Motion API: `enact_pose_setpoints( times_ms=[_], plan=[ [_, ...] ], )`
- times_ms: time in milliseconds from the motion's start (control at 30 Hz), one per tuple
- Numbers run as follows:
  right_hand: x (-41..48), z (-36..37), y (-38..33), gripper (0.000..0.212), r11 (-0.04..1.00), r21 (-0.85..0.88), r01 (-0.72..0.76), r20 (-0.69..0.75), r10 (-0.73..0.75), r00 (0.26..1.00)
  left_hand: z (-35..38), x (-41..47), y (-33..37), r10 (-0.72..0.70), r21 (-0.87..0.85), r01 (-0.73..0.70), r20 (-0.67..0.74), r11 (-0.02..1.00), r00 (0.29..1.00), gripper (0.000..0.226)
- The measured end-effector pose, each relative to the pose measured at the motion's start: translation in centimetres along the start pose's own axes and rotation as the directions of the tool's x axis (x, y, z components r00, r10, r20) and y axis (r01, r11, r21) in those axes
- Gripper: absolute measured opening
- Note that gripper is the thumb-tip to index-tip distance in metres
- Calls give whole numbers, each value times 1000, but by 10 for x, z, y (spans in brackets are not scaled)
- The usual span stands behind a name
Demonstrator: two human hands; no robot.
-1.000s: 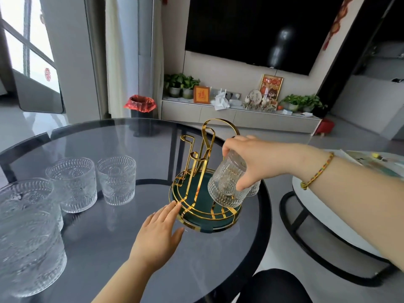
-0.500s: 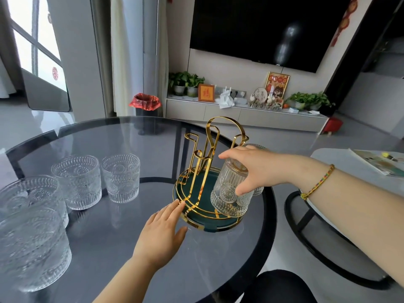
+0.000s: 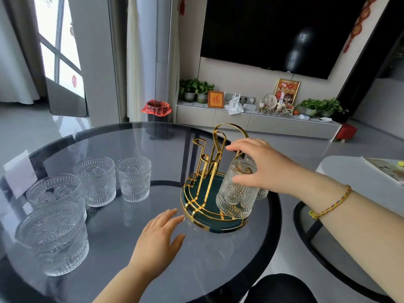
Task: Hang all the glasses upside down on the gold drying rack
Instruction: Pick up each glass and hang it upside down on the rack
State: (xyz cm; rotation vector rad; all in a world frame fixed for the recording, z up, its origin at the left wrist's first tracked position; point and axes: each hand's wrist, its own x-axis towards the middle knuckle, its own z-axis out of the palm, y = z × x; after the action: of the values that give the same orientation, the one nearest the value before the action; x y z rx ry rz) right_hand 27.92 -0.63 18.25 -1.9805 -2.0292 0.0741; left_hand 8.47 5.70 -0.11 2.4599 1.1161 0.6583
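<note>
One glass [image 3: 236,193] is hung on the gold rack [image 3: 205,191], just touched by the spread right hand [image 3: 260,169]; left hand [image 3: 157,239] is laid flat. An upright glass [image 3: 133,179] probably needs flipping next.

1. There is a single view, from a camera worn on the person's head, above the near edge of a round smoked-glass table with a black rim [image 3: 131,154].
2. It faces forward and tilts down. The left hand [image 3: 157,239] comes in from the bottom edge and the right hand [image 3: 262,169] from the lower right.
3. It sits close, with the gold wire drying rack on a green base [image 3: 209,189] at the centre, within arm's reach.
4. The wide-angle lens bows the frame's edges and also takes in the far wall, with a black wall-mounted television [image 3: 273,29] above a long, low, pale cabinet [image 3: 240,121].
</note>
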Motion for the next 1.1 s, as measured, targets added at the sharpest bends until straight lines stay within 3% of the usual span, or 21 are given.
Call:
enact_pose_setpoints(
  times_ms=[67,167,267,333,433,533,600,733,767,867,1033,1100],
  plan=[
    [-6,8,-11,44,994,72,82,-153,-71,986,-13,-21,-4,66,55,-59,-128,997,990,22],
    [-13,36,-32,27,965,203,165,-232,-116,966,-39,-57,-16,46,76,-30,-219,997,975,68],
    [-6,78,-56,20,913,362,186,-192,-123,974,-54,-93,-33,-55,65,77,-296,995,954,76],
    [3,111,-77,21,854,497,154,-125,-105,987,-60,-115,-45,-150,38,176,-368,984,918,60],
    [19,159,-109,30,756,652,58,-5,-73,997,-73,-134,-59,-325,-31,350,-449,936,832,4],
    [29,199,-141,54,684,729,-28,145,-114,983,-82,-142,-83,-509,-76,537,-452,840,733,38],
    [31,220,-159,73,657,753,-46,193,-153,969,-84,-143,-98,-576,-50,614,-412,788,706,57],
    [36,243,-182,98,591,804,-73,176,-118,977,-76,-143,-115,-495,24,535,-348,845,796,60],
    [37,247,-185,101,580,811,-84,167,-91,982,-74,-143,-119,-488,49,529,-323,847,811,69],
    [41,253,-189,99,593,802,-73,139,-66,988,-73,-142,-128,-492,119,538,-278,835,825,91],
    [39,251,-189,76,607,793,-59,116,-56,992,-76,-144,-129,-516,164,557,-234,814,824,118],
    [34,246,-186,77,594,803,-55,108,-55,993,-79,-144,-125,-524,191,566,-232,802,820,117]
  ],
)
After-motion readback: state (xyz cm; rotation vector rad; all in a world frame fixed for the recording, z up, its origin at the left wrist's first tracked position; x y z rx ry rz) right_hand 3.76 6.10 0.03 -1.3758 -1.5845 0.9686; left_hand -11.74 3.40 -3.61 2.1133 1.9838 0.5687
